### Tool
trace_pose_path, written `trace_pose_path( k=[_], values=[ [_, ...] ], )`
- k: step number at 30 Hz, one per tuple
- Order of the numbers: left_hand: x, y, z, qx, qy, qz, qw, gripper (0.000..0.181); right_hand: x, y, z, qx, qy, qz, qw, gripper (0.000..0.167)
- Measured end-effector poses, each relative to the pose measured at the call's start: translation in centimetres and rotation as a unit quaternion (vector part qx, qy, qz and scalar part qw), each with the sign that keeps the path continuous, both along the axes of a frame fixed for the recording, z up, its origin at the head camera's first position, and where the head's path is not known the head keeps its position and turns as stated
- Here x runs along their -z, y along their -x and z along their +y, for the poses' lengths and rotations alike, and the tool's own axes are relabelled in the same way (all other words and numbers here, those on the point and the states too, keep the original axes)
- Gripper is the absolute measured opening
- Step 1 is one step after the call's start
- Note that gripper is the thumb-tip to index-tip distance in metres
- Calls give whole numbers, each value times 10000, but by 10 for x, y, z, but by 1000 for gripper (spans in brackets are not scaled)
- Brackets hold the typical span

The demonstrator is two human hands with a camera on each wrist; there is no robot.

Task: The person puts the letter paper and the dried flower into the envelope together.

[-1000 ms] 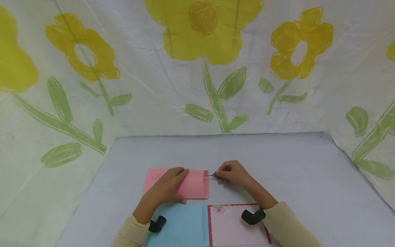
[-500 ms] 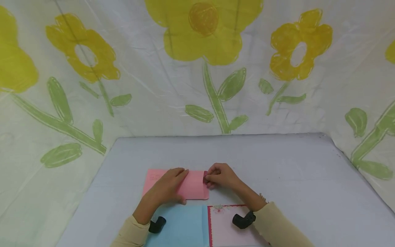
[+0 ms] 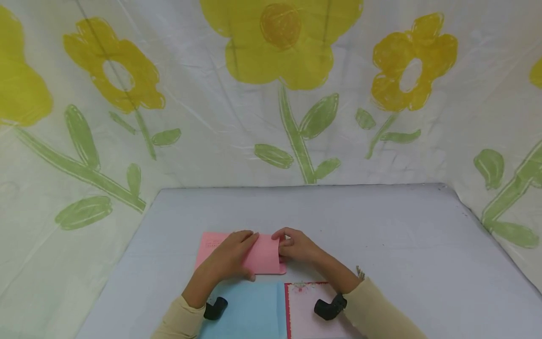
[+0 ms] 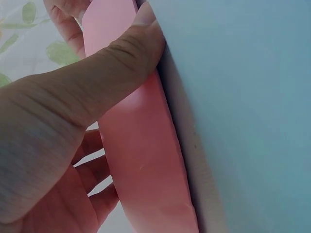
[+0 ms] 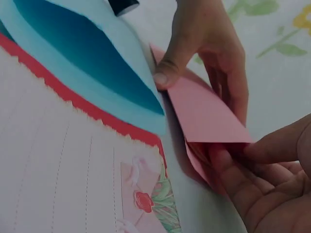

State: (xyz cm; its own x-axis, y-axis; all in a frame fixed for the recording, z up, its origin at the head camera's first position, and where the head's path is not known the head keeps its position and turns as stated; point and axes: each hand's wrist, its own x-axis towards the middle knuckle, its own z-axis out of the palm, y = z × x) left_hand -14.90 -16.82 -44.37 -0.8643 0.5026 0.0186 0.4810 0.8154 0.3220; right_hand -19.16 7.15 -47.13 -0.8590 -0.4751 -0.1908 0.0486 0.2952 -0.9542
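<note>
Reaching in from the near side, two cream sleeves (image 3: 179, 321) are seen, with a black camera (image 3: 216, 308) worn at each wrist. Below them, a light-blue envelope (image 3: 256, 306) and a lined, red-bordered pale sheet (image 3: 303, 306) are laid side by side on the counter (image 3: 394, 226), the envelope's mouth being turned toward the sheet. By the right cuff a small gold-brown thing (image 3: 360, 272) is partly shown, too little to be identified.

Just beyond, a pink envelope (image 3: 266, 258) is held by the left grip (image 3: 230, 256): it is spanned across its width, with the thumb pressed at the near edge and the fingers bent at the far one. At the open right-hand end the right grip (image 3: 296, 247) is placed, partly spread and curved; one digit is inserted in the mouth and another is set against the far outer corner. Whether anything is pinched inside cannot be told, as the tips are hidden. The pink envelope is thus situated between the two, with small print shown at its far left corner.

Farther off, the counter is met by a white hanging (image 3: 203, 127), on which yellow flowers (image 3: 279, 56) are depicted.
</note>
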Motion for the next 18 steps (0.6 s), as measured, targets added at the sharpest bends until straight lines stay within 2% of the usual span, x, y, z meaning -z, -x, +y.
trace_pose_path(
  k=[3, 5, 7, 9, 11, 13, 18],
  values=[
    [0, 0, 0, -25, -10, -74, 10000, 97, -5, -6, 5, -37, 119, 60, 9999, 33],
    [-1, 2, 0, -17, 26, -104, 9999, 98, -9, -10, 13, -43, 144, 253, 9996, 33],
    [-2, 3, -1, 6, 103, -141, 9998, 98, -11, -14, 23, -140, -20, 644, 9978, 29],
    [-2, 3, -1, 57, 183, -161, 9997, 98, -13, -19, 37, -262, -384, 1190, 9918, 22],
    [-3, 2, -2, 124, 229, -150, 9995, 98, -16, -25, 50, -241, -966, 1785, 9789, 16],
    [-4, -1, -2, 169, 204, -149, 9995, 98, -19, -32, 63, -161, -1485, 2201, 9640, 12],
    [-5, -15, -6, 300, -91, 116, 9994, 86, -26, -51, 94, -40, -2620, 2512, 9318, 15]
  ],
)
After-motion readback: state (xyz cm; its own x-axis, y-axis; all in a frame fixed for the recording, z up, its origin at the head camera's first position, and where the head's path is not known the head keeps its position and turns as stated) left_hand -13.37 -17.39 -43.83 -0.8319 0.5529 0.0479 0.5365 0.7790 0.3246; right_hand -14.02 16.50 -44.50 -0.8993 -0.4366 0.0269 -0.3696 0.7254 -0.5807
